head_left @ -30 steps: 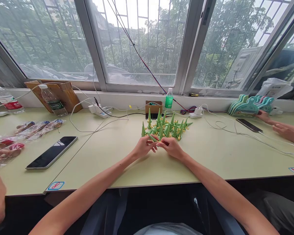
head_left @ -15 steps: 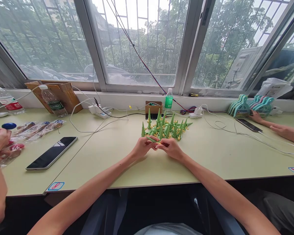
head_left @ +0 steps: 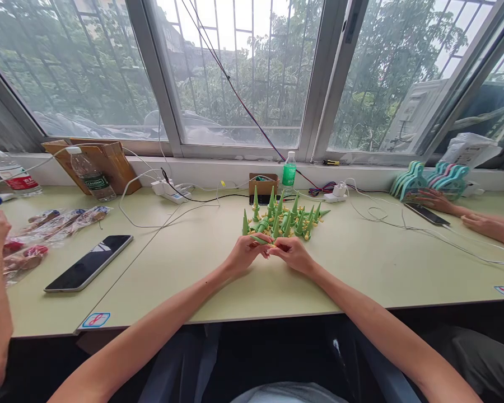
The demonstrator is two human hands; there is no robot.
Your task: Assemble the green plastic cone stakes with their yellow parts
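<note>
Pale-green table, metal-framed windows, trees outside, hands holding green spike

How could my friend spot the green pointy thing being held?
On the pale table under the windows, find the clustered green spikes. Just nearer, the left hand and right hand hold one green spike. Unlike its many upright neighbours, it's held, tilted sideways.

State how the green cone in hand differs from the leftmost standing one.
The held cone leans sideways between the left hand and right hand; the leftmost cone stands upright. The hands partly cover the held cone; the leftmost cone is mostly in view. Both are green.
</note>
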